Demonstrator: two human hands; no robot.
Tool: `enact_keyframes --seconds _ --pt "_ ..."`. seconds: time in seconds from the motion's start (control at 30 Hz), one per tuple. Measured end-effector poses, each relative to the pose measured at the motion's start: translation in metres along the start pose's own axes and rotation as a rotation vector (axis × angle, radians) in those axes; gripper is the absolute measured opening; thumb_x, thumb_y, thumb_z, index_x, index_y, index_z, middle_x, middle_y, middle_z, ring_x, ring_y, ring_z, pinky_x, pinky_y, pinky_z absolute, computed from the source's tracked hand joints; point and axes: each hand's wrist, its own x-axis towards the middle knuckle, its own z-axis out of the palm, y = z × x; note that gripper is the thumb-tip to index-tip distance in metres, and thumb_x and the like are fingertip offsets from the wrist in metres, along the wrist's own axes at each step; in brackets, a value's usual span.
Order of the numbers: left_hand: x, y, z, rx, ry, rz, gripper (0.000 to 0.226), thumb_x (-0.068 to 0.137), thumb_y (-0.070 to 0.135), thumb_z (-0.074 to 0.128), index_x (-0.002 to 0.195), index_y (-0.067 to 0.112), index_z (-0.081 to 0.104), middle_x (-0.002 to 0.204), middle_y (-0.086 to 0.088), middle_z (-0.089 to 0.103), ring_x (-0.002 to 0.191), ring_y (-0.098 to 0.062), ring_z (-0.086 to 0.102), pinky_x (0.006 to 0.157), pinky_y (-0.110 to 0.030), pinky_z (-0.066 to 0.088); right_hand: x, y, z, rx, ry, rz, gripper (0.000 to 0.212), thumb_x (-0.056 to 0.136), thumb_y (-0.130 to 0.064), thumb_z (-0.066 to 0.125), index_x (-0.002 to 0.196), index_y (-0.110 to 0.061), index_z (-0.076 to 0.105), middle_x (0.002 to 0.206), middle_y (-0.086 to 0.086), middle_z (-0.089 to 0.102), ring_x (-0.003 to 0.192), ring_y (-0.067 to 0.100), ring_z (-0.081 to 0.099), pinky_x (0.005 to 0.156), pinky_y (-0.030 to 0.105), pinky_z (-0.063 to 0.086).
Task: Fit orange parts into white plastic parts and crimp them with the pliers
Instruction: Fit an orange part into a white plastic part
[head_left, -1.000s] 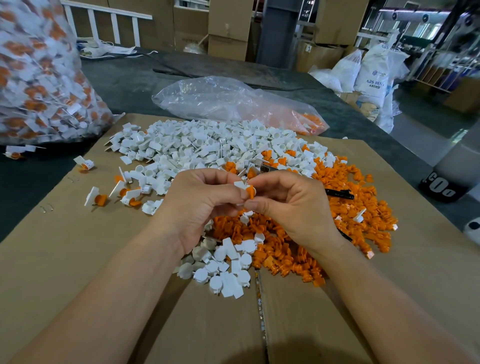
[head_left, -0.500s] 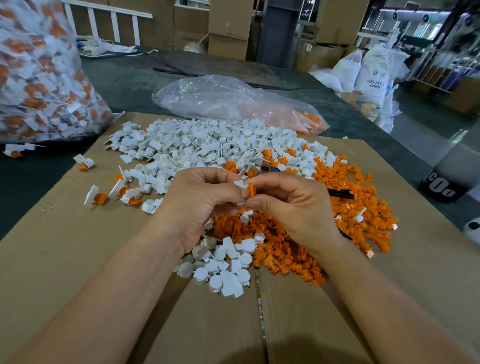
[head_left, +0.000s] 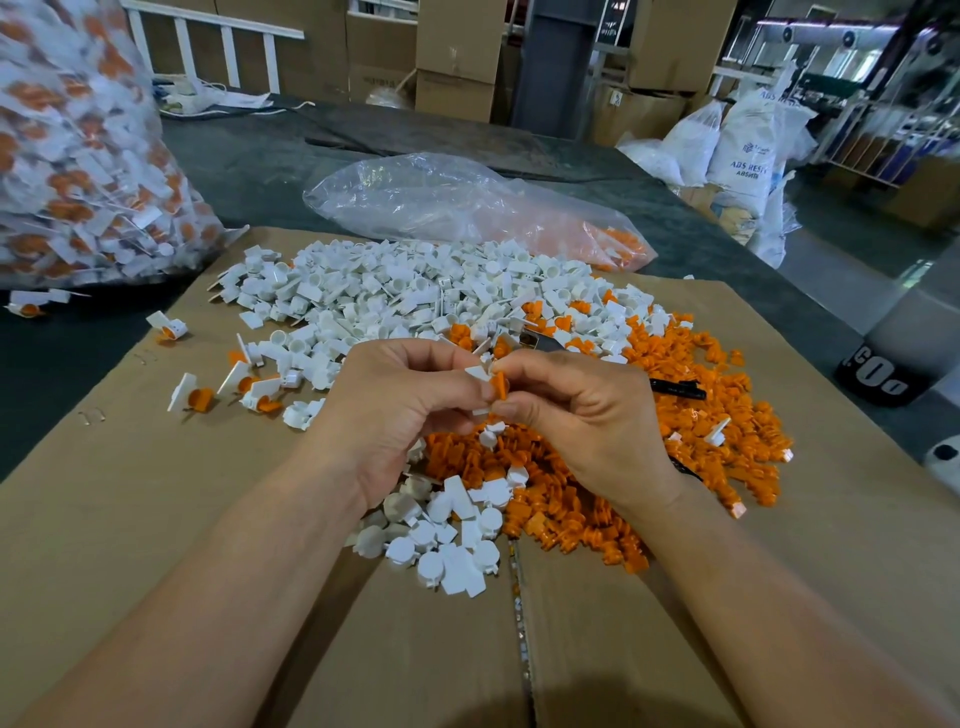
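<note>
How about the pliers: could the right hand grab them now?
Probably not yet: the right hand pinches an orange part. The pliers lie close behind it on the orange pile, handle showing.

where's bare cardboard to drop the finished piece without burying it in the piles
Bare cardboard lies left of the piles, nearer than the few finished pieces. A narrower strip runs along the right edge, past the orange pile. Crowded: the middle, where white pile and orange pile meet under the left hand and right hand.
</note>
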Motion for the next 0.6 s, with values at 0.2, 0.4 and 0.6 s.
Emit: enact_keyframes --seconds 0.2,0.4,0.6 --pt "-0.0010 -0.0004 0.0001 0.010 -0.005 0.018 0.027 0.066 -0.013 0.067 0.051 0.009 0.069 0.052 -0.006 0.062 0.045 -0.011 0.058 0.042 -0.015 0.045 -0.0015 -0.0009 0.0049 0.005 0.074 -0.004 0.041 0.072 -0.009 0.070 0.111 -0.008 0.056 0.088 0.003 0.069 0.078 0.016 0.069 0.070 0.031 0.057" --pt "-0.0002 -0.0007 0.0002 0.019 -0.014 0.015 0.027 0.066 -0.014 0.066 0.051 0.008 0.068 0.052 -0.006 0.061 0.045 -0.009 0.057 0.042 -0.015 0.044 -0.0011 -0.0007 0.0049 -0.049 0.081 -0.059 0.041 0.071 -0.007 0.070 0.108 -0.002 0.055 0.088 -0.001 0.065 0.079 0.014 0.066 0.072 0.022 0.055" --pt "0.0005 -0.0020 -0.0004 0.029 -0.008 0.009 0.026 0.065 -0.014 0.067 0.052 0.009 0.069 0.052 -0.007 0.062 0.045 -0.010 0.057 0.041 -0.016 0.045 -0.0015 0.0010 0.0038 -0.028 0.067 -0.042 0.041 0.070 -0.004 0.069 0.108 0.002 0.054 0.089 0.001 0.065 0.080 0.010 0.065 0.073 0.018 0.053"
